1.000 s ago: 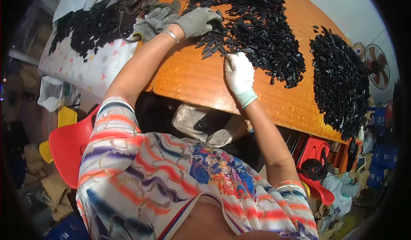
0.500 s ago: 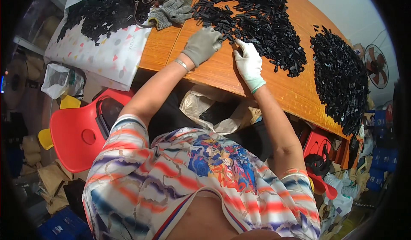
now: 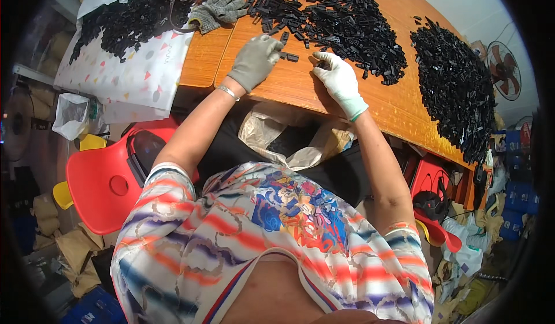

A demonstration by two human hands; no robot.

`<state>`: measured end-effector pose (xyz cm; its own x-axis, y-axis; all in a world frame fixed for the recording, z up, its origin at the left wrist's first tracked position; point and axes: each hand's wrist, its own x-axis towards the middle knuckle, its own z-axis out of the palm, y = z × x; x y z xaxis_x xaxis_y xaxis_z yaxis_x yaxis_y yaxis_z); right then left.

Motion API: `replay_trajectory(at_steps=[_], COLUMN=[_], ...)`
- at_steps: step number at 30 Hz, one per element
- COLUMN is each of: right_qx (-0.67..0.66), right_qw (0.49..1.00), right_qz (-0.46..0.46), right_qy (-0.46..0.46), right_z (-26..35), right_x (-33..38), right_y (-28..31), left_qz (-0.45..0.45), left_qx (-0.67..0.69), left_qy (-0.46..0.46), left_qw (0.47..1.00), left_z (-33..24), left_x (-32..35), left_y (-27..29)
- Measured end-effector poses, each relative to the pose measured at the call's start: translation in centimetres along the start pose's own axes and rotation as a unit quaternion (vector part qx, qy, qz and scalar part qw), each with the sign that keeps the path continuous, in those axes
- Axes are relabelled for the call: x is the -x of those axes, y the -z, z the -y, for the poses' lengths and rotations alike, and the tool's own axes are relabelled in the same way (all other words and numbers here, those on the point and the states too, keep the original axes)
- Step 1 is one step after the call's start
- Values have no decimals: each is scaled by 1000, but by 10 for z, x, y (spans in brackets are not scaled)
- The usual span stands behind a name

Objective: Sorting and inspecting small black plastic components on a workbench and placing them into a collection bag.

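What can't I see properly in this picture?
All in the head view:
- Under the left hand: its curled fingers hide whether it holds anything.
- The dark bit at the right hand: fingers cover most of its shape.
- The big black pile: the top edge cuts off its far end, and its pieces are too small to count.
- Inside the light bag: shadow hides what's there.
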<state>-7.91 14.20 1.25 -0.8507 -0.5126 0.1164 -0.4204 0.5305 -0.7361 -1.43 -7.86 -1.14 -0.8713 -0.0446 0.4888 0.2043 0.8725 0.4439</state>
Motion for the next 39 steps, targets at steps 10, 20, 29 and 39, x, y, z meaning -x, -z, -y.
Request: replay_trajectory(at_steps=[10,20,29,39], right_qx=[-85,-105,95,105], right_qw=[996,988,994,992], right_qz=[29,-86,-53,-72], right_qy=[-5,-74,-11,17], right_z=[-13,-41,-10,-7], right_x=[-6,-4,1,-2], right_y=[3,14,-6,-13], left_qz=[28,-30,69,-29], left_qx=[-49,22,-57,43], left_qy=[5,47,151,120], left_qw=[998,998,984,991], left_z=[-14,-23,-54,-31], left_x=[-3,10,-12,12], left_y=[-5,-5,-11,-7])
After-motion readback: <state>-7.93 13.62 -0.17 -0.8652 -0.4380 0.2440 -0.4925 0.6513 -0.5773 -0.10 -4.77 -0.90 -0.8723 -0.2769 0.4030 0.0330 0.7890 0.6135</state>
